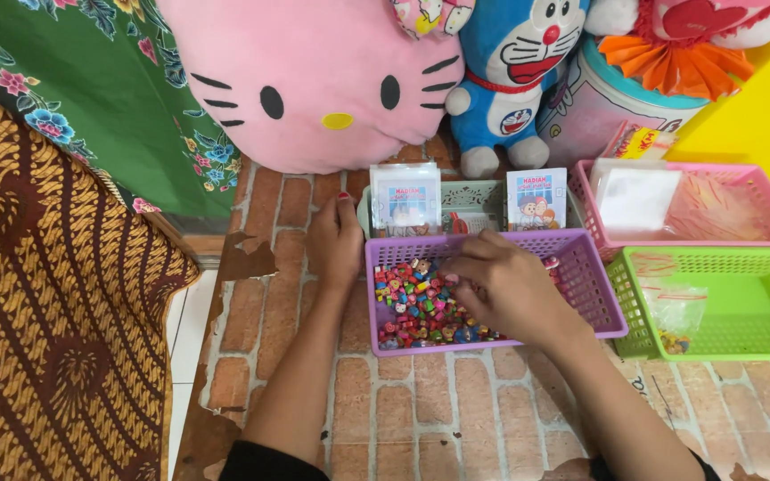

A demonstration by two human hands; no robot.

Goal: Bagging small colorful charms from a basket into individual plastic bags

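From the head camera I see my right hand [508, 287] down inside the purple plastic basket [594, 294], fingers curled together and pinched narrow over the heap of small colourful trinkets [416, 307]; whether a piece is actually caught between the fingertips I cannot tell, since the knuckles cover them. The trinkets lie just left of and beneath that hand, filling the left half of the basket floor. My left hand [335, 239] rests outside the basket, its fingers loosely bent against the near-left corner of the rim and closed on nothing, palm on the brick-patterned mat [421, 410]. Just beyond the right hand, behind the purple basket, stand two small printed cards [535, 198] in a pale tray. To the right of the grip sits a green basket [759, 303] holding a small clear bag [675, 313] with something bright inside, and behind it a pink basket [759, 233] with a white sheet. Farther back from both hands lean a pink cat-faced cushion [314, 80] and a blue cat plush toy [514, 71]. Well off to the left of my left hand lies a brown patterned batik cloth [55, 294].
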